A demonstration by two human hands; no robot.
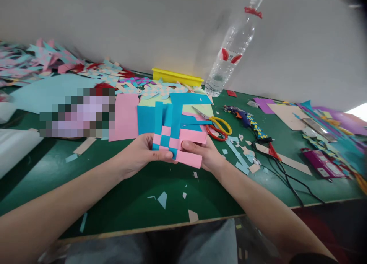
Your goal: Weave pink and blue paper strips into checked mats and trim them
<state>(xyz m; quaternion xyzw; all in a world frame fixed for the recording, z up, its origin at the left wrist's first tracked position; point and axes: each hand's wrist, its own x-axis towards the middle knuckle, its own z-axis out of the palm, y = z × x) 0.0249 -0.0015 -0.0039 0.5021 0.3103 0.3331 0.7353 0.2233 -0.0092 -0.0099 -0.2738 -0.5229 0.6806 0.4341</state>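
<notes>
A woven piece of pink and blue paper strips point(165, 137) is held up over the green table's middle. My left hand point(147, 148) pinches its left and lower edge, thumb on the front. On the right side, my right hand point(200, 151) grips it, with the thumb between two pink strip ends. Blue strips stick up from its top, and pink strips stick out to the right. The fingers behind the paper are hidden. Just beyond lie scissors point(219, 125) with yellow and red handles, beside blue paper point(145, 118) and pink paper point(123, 116).
A clear plastic bottle point(229, 53) stands at the back, near a yellow tray point(177, 77). Woven paper strips cover the back left. Paper scraps, black cords point(282, 172) and a purple box point(322, 162) lie at right. The green table's point(129, 210) front edge is near.
</notes>
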